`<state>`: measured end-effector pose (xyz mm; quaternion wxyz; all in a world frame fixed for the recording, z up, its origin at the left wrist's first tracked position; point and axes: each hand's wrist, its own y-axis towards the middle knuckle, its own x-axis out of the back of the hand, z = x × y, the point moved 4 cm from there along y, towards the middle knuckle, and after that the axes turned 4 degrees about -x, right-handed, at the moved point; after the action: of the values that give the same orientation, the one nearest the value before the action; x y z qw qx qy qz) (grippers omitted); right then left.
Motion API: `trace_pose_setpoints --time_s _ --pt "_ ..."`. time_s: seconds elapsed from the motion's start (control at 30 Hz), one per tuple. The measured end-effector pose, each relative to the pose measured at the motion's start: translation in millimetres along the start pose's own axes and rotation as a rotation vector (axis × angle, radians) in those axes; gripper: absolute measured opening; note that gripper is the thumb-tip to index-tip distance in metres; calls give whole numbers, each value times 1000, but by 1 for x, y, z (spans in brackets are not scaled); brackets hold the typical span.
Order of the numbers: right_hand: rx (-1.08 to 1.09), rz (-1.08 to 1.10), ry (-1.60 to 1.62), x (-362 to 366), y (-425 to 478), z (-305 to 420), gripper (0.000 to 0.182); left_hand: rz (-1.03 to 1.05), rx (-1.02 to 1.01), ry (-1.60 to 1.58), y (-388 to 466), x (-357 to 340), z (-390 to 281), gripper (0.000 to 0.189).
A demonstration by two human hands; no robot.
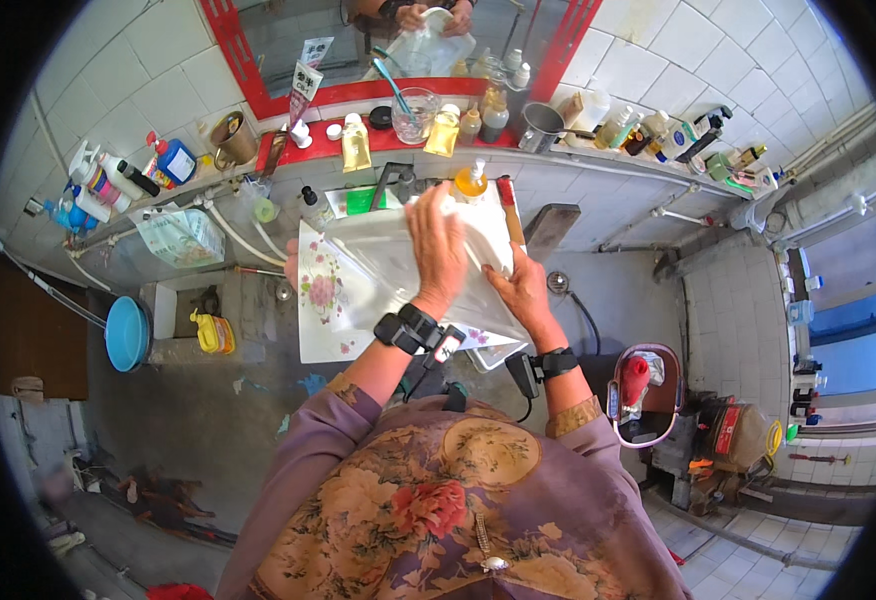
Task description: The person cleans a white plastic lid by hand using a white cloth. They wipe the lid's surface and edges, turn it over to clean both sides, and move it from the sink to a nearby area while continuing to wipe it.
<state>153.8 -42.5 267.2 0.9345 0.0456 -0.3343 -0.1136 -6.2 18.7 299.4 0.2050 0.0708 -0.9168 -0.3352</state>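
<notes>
A translucent whitish plastic sheet or bag [385,251] is spread at an angle over the white, flower-patterned washbasin top [323,337]. My left hand [438,251] lies over its upper part with the fingers stretched out; whether they pinch it is unclear. On the right side, my right hand [520,289] grips its edge between thumb and fingers. The sheet hides the basin's bowl. Behind it rise a dark faucet [387,180] and a bottle of orange liquid with a pump [471,180]. A red-tipped brush with a wooden handle [510,214] rests at the basin's right edge.
Above the basin, a red shelf [318,150] holds tubes, bottles, a glass cup [415,116] with a toothbrush and a metal mug [540,127]. A blue plastic basin [127,334] and a yellow bottle [214,332] are at left. A basket [644,397] stands right of my right arm.
</notes>
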Motion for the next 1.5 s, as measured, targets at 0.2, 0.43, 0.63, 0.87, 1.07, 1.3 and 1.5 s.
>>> trace_pose_setpoints --time_s 0.2,0.43,0.63,0.87,1.07,1.3,1.5 --pt "124 -26 175 -4 -7 -2 41 170 -319 32 -6 -3 -47 45" --pt "66 6 98 -5 -14 -26 31 398 -842 131 -20 -8 -45 35" --pt "40 -1 129 1 -4 0 33 332 -685 160 10 6 -45 29" --pt "3 44 205 3 -6 -7 37 178 -158 -96 18 10 -15 22" --pt "17 52 195 5 -8 -10 36 135 -330 -7 9 3 -29 24" --pt "-29 127 55 2 -14 -21 28 320 -715 155 -13 -13 -53 18" --pt "56 96 200 13 -17 -12 30 251 -847 283 -13 -2 -43 31"
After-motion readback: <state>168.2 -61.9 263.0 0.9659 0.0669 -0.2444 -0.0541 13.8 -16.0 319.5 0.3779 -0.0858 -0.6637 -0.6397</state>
